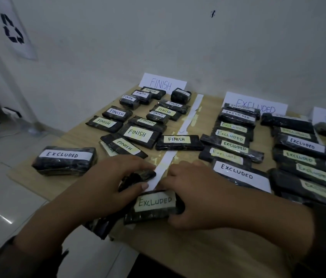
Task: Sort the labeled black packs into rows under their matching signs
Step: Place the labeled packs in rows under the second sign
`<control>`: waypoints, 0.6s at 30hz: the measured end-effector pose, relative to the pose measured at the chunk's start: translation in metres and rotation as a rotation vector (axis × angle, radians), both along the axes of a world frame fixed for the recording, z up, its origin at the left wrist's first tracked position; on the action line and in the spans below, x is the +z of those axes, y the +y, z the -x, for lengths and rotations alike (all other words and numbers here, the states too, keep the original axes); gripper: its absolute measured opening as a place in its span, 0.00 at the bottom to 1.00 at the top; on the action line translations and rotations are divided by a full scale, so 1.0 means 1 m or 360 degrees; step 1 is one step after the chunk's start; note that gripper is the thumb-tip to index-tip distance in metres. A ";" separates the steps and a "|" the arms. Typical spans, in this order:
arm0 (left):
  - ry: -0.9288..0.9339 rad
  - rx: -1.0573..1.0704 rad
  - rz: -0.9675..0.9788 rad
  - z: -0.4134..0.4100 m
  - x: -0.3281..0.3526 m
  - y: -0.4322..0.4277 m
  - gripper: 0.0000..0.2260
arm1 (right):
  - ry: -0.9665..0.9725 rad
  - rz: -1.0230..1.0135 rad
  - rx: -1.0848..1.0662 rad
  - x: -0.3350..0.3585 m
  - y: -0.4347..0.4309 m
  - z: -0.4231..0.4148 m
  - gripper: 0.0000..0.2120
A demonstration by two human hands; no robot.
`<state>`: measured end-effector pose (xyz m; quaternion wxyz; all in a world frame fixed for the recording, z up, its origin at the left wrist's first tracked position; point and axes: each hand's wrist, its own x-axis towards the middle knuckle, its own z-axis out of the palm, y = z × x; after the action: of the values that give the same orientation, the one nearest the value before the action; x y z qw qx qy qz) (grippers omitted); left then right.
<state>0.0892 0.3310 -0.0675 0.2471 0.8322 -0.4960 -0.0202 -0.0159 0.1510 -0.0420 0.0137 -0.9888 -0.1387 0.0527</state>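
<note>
Two hands are seen at the near edge of a wooden table (178,249), with a pack labelled EXCLUDED (154,206) lying between them. Its right end is gripped by the right hand (196,195), fingers curled over the top and thumb tucked against the near side. The left hand (108,187) is laid just beside the pack's left end, its thumb pointing toward the label. A second black pack (139,176) shows between that hand's fingers and thumb; whether it is truly gripped or only covered cannot be told in the dim light. Both hands are placed at the near end of a white paper strip (186,125), by which the table is divided. Left of the strip, packs marked FINISH (138,134) are spread in loose rows below the FINISH sign (163,83), which is propped against the wall. Right of it, packs marked EXCLUDED (236,137) are stacked in overlapping rows below the EXCLUDED sign (256,106). One stray pack (65,160), also marked EXCLUDED, is left on the FINISH side, near the table's left edge and just beyond the left hand.
</note>
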 end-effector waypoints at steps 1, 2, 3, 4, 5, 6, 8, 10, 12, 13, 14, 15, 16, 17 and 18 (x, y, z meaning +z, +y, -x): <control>-0.0006 -0.0003 0.0005 -0.001 0.000 -0.001 0.21 | -0.0005 0.0001 -0.0016 0.002 -0.003 0.001 0.25; -0.0009 -0.0008 0.0015 -0.001 0.000 -0.002 0.21 | -0.0011 -0.0009 -0.0029 0.004 -0.005 0.003 0.25; -0.0008 -0.0016 0.0027 -0.001 -0.001 -0.004 0.21 | -0.0019 -0.0018 -0.0042 0.006 -0.009 0.006 0.25; -0.0004 -0.0026 0.0036 0.000 -0.001 -0.005 0.21 | -0.0038 -0.0019 -0.0059 0.007 -0.012 0.009 0.26; 0.0000 -0.0037 0.0041 0.001 -0.001 -0.007 0.21 | -0.0055 -0.0014 -0.0082 0.007 -0.015 0.013 0.26; 0.0003 -0.0049 0.0047 0.003 -0.002 -0.010 0.21 | -0.0069 -0.0005 -0.0103 0.008 -0.018 0.018 0.27; 0.0005 -0.0083 0.0056 0.005 -0.004 -0.015 0.20 | -0.0105 0.0021 -0.0145 0.008 -0.024 0.027 0.29; -0.0018 -0.0127 0.0055 0.007 -0.005 -0.020 0.19 | -0.0139 0.0042 -0.0188 0.009 -0.030 0.038 0.30; -0.0043 -0.0163 0.0054 0.010 -0.006 -0.026 0.19 | -0.0157 0.0045 -0.0262 0.007 -0.037 0.051 0.32; -0.0045 -0.0180 0.0067 0.011 -0.007 -0.029 0.19 | -0.0167 0.0059 -0.0309 0.006 -0.041 0.057 0.32; -0.0040 -0.0195 0.0082 0.013 -0.007 -0.032 0.19 | -0.0181 0.0071 -0.0357 0.005 -0.045 0.064 0.33; -0.0033 -0.0210 0.0093 0.015 -0.008 -0.035 0.19 | -0.0203 0.0061 -0.0407 0.006 -0.048 0.070 0.34; -0.0029 -0.0222 0.0102 0.016 -0.009 -0.038 0.18 | -0.0196 0.0029 -0.0455 0.007 -0.050 0.076 0.34; -0.0029 -0.0230 0.0111 0.018 -0.010 -0.041 0.18 | -0.0177 -0.0011 -0.0502 0.008 -0.052 0.082 0.34; -0.0031 -0.0234 0.0118 0.019 -0.011 -0.043 0.18 | -0.0134 -0.0059 -0.0549 0.007 -0.054 0.089 0.34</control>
<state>0.0698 0.2883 -0.0781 0.2707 0.7839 -0.5586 -0.0117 -0.1051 0.0970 -0.0348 0.0349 -0.9989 0.0314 0.0055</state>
